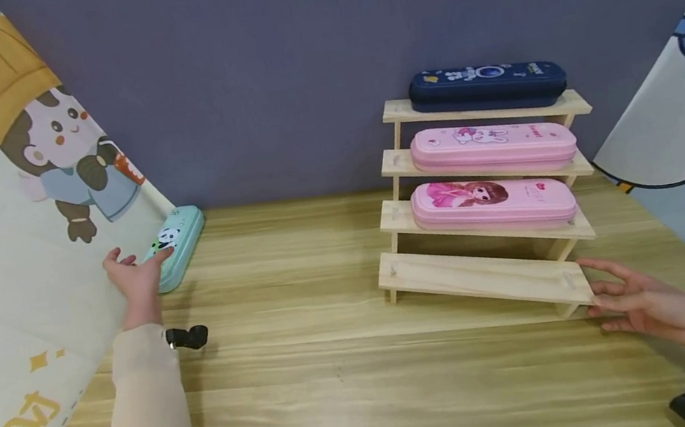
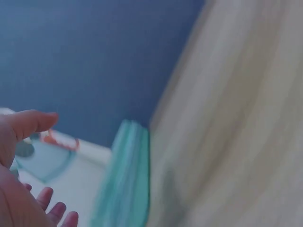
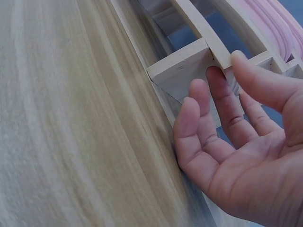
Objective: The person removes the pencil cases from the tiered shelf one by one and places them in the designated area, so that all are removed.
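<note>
On the left, a mint-green pencil case with a panda print lies against the printed side wall. My left hand is beside it with fingers spread; the thumb overlaps the case in the head view, while the left wrist view shows hand and case apart. A stepped wooden display rack stands on the right. At the right end of its lowest board, my right hand pinches the board's edge between thumb and fingers, as the right wrist view of the hand shows.
The rack's upper steps carry a navy pencil case, a pink rabbit case and a pink case with a doll print. A dark back wall and a printed right wall enclose the wood-grain table.
</note>
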A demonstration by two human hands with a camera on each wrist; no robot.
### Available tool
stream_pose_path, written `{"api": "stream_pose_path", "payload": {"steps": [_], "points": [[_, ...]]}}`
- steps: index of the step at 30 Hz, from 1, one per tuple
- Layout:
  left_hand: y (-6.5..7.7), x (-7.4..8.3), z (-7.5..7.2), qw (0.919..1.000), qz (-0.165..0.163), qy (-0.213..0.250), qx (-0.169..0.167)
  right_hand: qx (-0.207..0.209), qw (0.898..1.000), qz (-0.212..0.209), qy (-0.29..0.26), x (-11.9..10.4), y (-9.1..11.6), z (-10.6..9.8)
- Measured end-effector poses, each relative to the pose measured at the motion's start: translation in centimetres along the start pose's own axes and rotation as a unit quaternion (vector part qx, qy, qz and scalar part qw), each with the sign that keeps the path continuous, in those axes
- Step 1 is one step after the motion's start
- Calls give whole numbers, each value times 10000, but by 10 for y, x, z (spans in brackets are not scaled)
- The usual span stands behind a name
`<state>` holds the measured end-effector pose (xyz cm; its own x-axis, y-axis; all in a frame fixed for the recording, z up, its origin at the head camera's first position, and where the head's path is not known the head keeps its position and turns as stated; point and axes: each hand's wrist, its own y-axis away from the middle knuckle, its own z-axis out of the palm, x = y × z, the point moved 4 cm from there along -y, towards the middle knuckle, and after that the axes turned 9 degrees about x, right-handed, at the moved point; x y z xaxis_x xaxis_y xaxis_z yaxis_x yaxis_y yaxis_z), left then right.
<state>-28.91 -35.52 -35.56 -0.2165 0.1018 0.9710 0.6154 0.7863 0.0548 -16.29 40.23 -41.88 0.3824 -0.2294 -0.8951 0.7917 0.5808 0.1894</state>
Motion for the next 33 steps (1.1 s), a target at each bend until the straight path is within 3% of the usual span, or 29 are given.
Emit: {"api": "stream_pose_path", "payload": {"steps": [4,7,10,15,19,26,33], "points": [[19,20,18,9968,665,344,-273,34,10000,25,-36,0,0,1],[38,34,33,9885,1272,518,-636,-11,10000,16,-40,0,0,2],[57,44,49,9786,1585,731,-1089,-43,10000,1,-22,0,0,4],[85,55,73,9677,1453,997,-1802,1,10000,-29,-24,0,0,5],[107,61,93,9538,1417,1118,-2400,3,10000,-41,-56,0,0,6],[149,69,119,9124,1422,1509,-3529,-31,9999,-49,-118,1,0,6],[190,74,135,8796,1480,1578,-4236,-60,9999,-61,-136,2,1,5]]}}
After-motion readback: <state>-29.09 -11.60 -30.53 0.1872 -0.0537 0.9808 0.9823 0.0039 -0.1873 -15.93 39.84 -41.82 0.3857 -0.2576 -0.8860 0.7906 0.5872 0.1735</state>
